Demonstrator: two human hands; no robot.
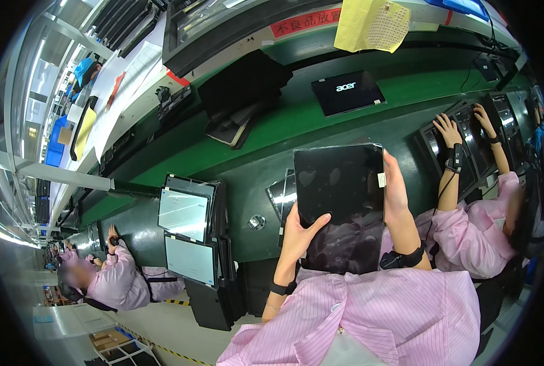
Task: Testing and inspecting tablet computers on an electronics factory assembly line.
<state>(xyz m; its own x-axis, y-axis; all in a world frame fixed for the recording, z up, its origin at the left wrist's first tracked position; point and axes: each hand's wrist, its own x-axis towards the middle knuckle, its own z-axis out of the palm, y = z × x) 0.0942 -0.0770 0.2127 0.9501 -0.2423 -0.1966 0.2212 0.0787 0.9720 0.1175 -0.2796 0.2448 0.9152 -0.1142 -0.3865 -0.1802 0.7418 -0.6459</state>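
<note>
You are holding the dark panel (pixel 342 189) up in front of you, over the table's edge and close to your shirt (pixel 400 305). Its shiny black face is turning toward your eyes, so it looks as if you are checking it, or just carrying it. I think moving it is calling for an even, gentle grip, because it looks thin and smooth.

Your left hand (pixel 299 238) is closing on the lower left edge. Its thumb (pixel 318 224) is lying over the front, and its other fingers are mostly hiding, so I cannot tell how they are bending. Your right hand (pixel 395 192) is gripping the right edge, close to a small white tag (pixel 381 180). Its fingers are reaching up near the top corner, and I cannot see its thumb.

Just past your left hand, another panel (pixel 278 194) is peeking out on the table (pixel 241 183). Beside that, a small round thing (pixel 256 222) is sitting. Farther left, two pale screens (pixel 185 213) are resting on a dark stack (pixel 220 268). Ahead, a black screen (pixel 348 100) is lying on the green strip. Off to your right, a co-worker's hands (pixel 448 131) are touching other dark panels.
</note>
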